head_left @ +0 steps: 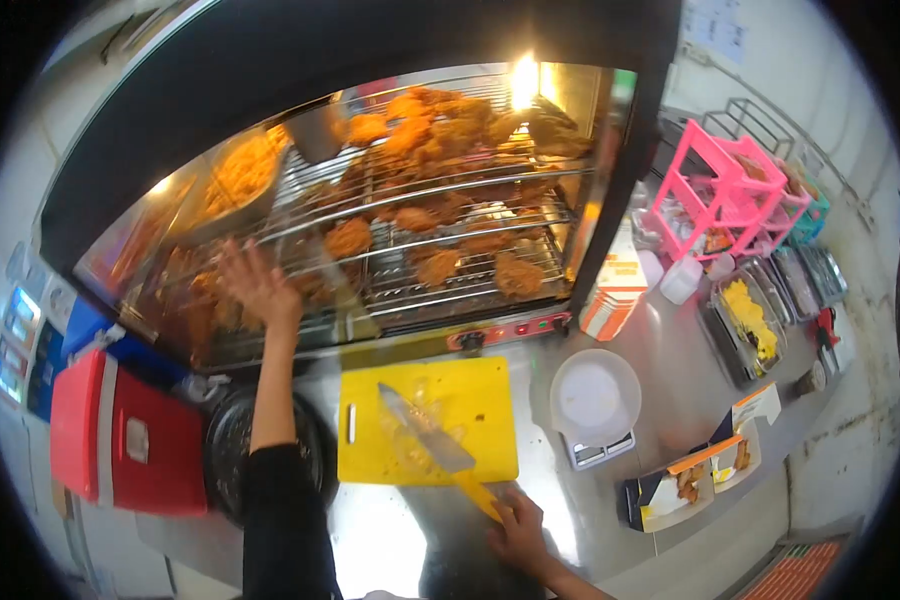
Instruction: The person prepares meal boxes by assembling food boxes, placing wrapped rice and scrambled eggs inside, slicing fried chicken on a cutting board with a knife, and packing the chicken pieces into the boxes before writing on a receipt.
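Note:
My left hand point(255, 285) is raised with its fingers spread against the glass door of the lit warming cabinet point(390, 350). Behind the glass, fried chicken pieces point(435, 125) lie on wire racks. Near the counter's front edge, my right hand point(520, 530) has its fingers closed round the yellow handle of a large knife point(430, 437). The blade rests across a yellow cutting board point(360, 385) scattered with crumbs. Beside the board, a round black pan point(232, 440) is partly hidden by my left arm.
A red cooler box point(135, 435) stands at the left. Right of the board, a white bowl point(595, 397) sits on a scale, with open food boxes point(685, 490) nearby. Farther back are a carton point(613, 295), a pink rack point(720, 190) and a tray of yellow food point(748, 315).

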`<state>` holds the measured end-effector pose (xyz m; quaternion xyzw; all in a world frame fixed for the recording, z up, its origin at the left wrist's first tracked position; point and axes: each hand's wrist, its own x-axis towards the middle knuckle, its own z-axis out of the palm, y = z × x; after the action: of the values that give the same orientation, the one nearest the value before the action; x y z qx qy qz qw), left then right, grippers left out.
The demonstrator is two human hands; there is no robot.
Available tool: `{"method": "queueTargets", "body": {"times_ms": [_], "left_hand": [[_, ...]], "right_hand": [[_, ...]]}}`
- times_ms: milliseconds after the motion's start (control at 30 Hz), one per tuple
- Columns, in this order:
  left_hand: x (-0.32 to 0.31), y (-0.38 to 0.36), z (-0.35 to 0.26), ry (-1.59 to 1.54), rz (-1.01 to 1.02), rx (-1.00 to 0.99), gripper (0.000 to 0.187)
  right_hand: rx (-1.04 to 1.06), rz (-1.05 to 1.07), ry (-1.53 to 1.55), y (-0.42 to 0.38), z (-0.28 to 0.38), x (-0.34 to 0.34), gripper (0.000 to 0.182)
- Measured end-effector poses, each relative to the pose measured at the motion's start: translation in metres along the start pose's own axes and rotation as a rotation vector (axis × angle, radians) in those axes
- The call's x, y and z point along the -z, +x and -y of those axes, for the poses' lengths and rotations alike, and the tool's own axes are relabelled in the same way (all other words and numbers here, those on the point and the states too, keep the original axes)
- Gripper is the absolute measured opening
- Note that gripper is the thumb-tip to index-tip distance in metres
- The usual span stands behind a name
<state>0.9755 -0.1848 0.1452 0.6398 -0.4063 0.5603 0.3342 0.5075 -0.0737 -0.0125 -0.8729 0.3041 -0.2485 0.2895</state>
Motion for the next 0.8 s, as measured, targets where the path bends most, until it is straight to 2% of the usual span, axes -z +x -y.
{"method": "queueTargets", "body": {"times_ms": [167,333,400,467,500,533,567,600,633,667,700,733,767,800], "left_hand": [[-0.008,0.0,-0.035,-0.034,0.009,0.033,0.052],[-0.034,0.0,-0.122,-0.028,0.002,0.066,0.051],[-0.048,0.0,-0.182,-0.021,0.062,0.025,0.051],[-0.049,0.002,-0.221,0.071,0.185,-0.012,0.063],[-0.053,0.005,-0.239,0.08,0.167,-0.024,0.07],[-0.058,0.003,-0.255,0.288,0.267,-0.05,0.062],[-0.067,0.0,-0.269,-0.221,0.352,0.081,0.062],[-0.075,-0.002,-0.284,-1.163,0.336,0.349,0.062],[-0.067,0.011,-0.295,-1.642,0.272,0.563,0.062],[-0.051,0.015,-0.304,-1.274,0.255,0.348,0.056],[-0.018,0.034,-0.308,-0.902,0.247,0.156,0.05],[0.0,0.042,-0.301,-0.531,0.254,-0.017,0.045],[0.007,0.043,-0.28,-0.498,0.247,-0.001,0.045],[0.017,0.044,-0.252,-0.868,0.35,0.093,0.038]], "right_hand": [[-0.065,-0.107,-0.013,-0.001,-0.02,0.011,0.048],[-0.07,-0.121,0.042,0.014,-0.016,0.011,0.048],[-0.07,-0.164,0.144,0.013,-0.007,0.02,0.049],[-0.124,-0.141,0.137,0.005,0.002,0.034,0.047],[-0.172,-0.123,0.137,0.004,0.006,0.042,0.045],[-0.129,-0.108,0.132,0.001,0.009,0.05,0.045],[-0.145,-0.202,0.043,-0.005,0.011,0.055,0.043],[-0.157,-0.293,-0.033,-0.013,0.01,0.055,0.042],[-0.241,-0.308,0.063,-0.027,0.004,0.048,0.04],[-0.329,-0.32,0.156,-0.035,-0.003,0.042,0.044],[-0.094,-0.22,-0.139,-0.035,0.016,0.061,0.05],[-0.054,-0.193,-0.133,-0.042,0.014,0.059,0.05],[-0.137,-0.217,-0.06,-0.059,0.007,0.056,0.048],[-0.226,-0.246,0.012,-0.073,0.0,0.054,0.045]]}}
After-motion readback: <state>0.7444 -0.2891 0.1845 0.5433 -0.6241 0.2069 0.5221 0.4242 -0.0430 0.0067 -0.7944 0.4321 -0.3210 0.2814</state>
